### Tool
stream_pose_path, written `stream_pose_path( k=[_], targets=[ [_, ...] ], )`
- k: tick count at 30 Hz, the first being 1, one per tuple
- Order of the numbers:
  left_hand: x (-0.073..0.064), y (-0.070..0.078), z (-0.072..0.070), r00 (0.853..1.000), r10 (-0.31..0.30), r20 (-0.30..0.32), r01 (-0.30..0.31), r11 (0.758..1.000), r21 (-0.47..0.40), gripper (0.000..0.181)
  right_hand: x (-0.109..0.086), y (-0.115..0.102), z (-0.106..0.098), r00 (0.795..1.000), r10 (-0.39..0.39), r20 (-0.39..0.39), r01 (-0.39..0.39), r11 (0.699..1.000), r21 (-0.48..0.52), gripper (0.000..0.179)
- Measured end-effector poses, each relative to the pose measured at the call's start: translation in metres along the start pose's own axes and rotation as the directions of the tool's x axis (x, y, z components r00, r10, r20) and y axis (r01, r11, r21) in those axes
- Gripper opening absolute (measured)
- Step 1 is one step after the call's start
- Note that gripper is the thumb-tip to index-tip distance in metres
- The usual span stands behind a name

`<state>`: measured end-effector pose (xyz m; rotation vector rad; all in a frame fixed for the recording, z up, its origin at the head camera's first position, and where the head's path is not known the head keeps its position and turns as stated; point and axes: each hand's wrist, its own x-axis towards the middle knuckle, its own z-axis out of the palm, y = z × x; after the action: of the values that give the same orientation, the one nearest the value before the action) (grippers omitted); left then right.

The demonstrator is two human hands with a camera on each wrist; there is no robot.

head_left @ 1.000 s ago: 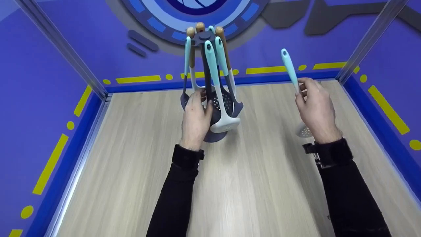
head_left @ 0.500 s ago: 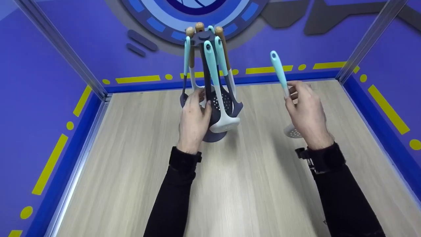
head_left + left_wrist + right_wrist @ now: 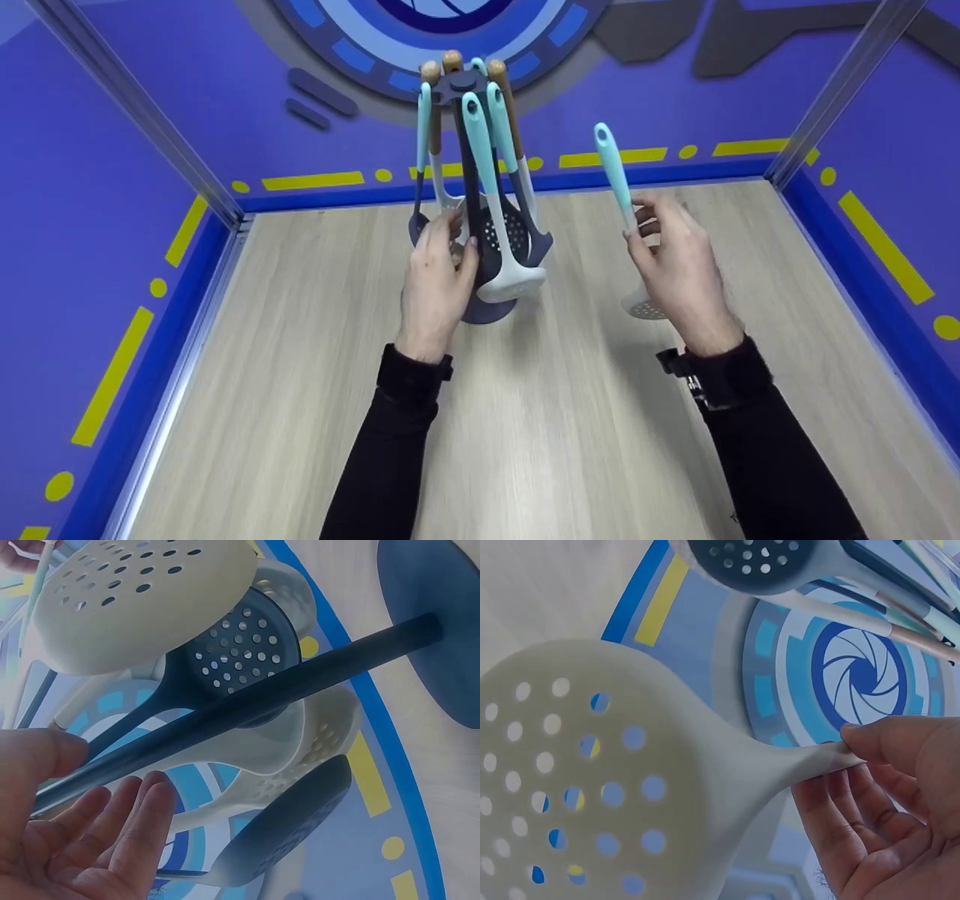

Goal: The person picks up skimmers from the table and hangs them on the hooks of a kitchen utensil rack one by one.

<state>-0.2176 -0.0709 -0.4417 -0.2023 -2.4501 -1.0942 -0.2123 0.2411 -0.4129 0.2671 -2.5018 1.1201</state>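
A dark utensil stand (image 3: 489,310) holds several hanging utensils. My left hand (image 3: 431,281) holds its upright pole (image 3: 300,686), thumb on one side and fingers curled on the other. To the right, my right hand (image 3: 679,270) pinches a skimmer by its slim pale neck, mint handle (image 3: 613,165) pointing up. The skimmer's wide perforated head (image 3: 667,765) hangs below the hand, over the table. Nearest that hand on the stand is a white-headed utensil (image 3: 512,283) with a mint handle. Behind it hangs a dark skimmer (image 3: 244,652) with round holes.
Wooden-ended handles (image 3: 498,71) and other mint handles ring the stand's top. A pale wood table (image 3: 555,420) lies beneath, enclosed by purple-blue printed walls (image 3: 135,150) with metal corner posts (image 3: 847,97).
My right hand has moved left toward the stand, carrying the skimmer. The left hand stays at the pole, its wrist slightly lower and further left.
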Motion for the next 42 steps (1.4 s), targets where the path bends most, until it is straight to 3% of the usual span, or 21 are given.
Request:
stream_pose_path(
  k=[20,32,42],
  targets=[
    [-0.015,0.006,-0.008,0.998,0.061,-0.016,-0.061,0.998,-0.003,0.040,-0.017,-0.022,0.015,0.999,0.002,0.032,-0.005,0.997,0.076,0.043],
    [-0.021,0.012,-0.013,0.998,0.055,0.014,-0.054,0.996,-0.076,0.040,-0.028,-0.033,0.026,0.999,-0.006,0.033,0.003,0.996,0.093,0.042],
    [-0.028,0.019,-0.015,0.998,0.051,0.030,-0.049,0.995,-0.089,0.040,-0.038,-0.044,0.037,0.998,-0.027,0.051,0.021,0.992,0.121,0.040]
  ],
)
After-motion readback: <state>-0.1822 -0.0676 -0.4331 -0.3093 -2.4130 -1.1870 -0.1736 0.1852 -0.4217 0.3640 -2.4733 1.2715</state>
